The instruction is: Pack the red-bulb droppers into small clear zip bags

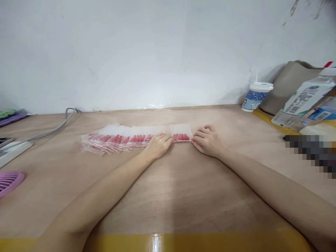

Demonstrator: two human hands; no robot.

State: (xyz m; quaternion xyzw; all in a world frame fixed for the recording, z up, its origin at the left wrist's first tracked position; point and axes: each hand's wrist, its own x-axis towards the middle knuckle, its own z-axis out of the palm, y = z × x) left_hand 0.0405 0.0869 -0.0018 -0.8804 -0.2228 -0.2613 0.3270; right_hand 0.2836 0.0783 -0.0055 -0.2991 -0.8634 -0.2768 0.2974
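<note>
A small clear zip bag (181, 133) with several red pieces inside lies flat on the wooden table between my hands. My left hand (159, 145) is closed on the bag's lower left corner. At the opposite corner, my right hand (206, 140) pinches the edge nearest me. The kind of the red pieces is too small to make out. To the left spreads an overlapping row of similar zip bags (112, 138), also holding red pieces, its right end partly hidden behind my left hand.
A lidded paper cup (257, 96), a plastic bottle (301, 98) and a grey-brown container (285, 82) stand at the right by the wall. A grey cable (59, 128) and a pink slatted object (10, 182) lie at the left. Yellow tape (126, 243) edges the table's front.
</note>
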